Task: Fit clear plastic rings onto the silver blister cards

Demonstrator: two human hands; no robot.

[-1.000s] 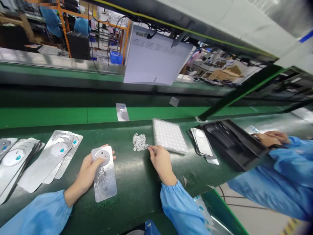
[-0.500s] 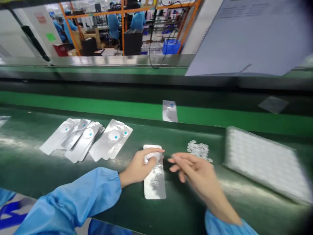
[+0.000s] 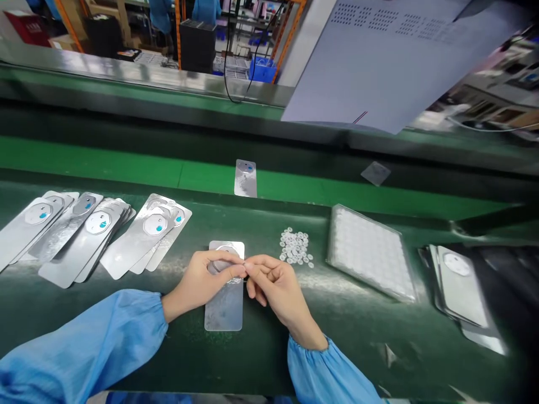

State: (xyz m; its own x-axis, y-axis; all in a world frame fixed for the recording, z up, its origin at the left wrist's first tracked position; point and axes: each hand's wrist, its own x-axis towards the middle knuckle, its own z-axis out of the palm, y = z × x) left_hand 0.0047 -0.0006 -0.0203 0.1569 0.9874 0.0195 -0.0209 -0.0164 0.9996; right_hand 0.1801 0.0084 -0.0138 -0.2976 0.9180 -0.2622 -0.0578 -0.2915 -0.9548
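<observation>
I'm watching my left hand (image 3: 201, 284) clasping a silver card (image 3: 224, 307) while my right hand (image 3: 275, 289) pinches something too tiny to identify. Loose clear discs (image 3: 296, 247) are lying just beyond, stacked cards (image 3: 145, 237) leftward.

left hand (image 3: 202, 282) and right hand (image 3: 274, 286) touch, right fingers (image 3: 252, 272) pinched

1. No words, numbers or brands can be read anywhere.
2. The grey panel (image 3: 379, 67) shows only rows of small holes along its upper part, not characters.
3. Below and left of that panel, the silver cards (image 3: 141, 238) bear small blue marks, with nothing legible.
4. Far left of the panel, a red box (image 3: 23, 17) shows a pale marking, too small to read.
</observation>
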